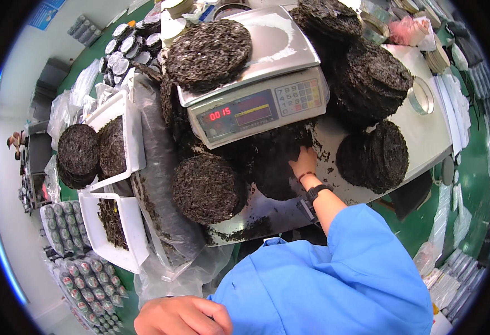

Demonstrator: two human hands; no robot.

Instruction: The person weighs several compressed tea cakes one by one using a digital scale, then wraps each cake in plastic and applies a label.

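My right hand is at the right edge of a dark, thin, round cake of dried seaweed, its fingers pinching the rim. My left hand is raised at the lower edge, fingers curled, fingertips cut off; whatever it may hold is hidden. Left of my right hand lies another round seaweed cake. A digital scale stands just beyond, with one seaweed cake on the left of its metal pan. To the right sit a shorter stack of cakes and a taller stack.
On the left are an upper white bin with round cakes and a lower white bin holding loose dark scraps. Plastic sheeting runs beside them. A metal ring lies at the right of the table. Wrapped packs stand below left.
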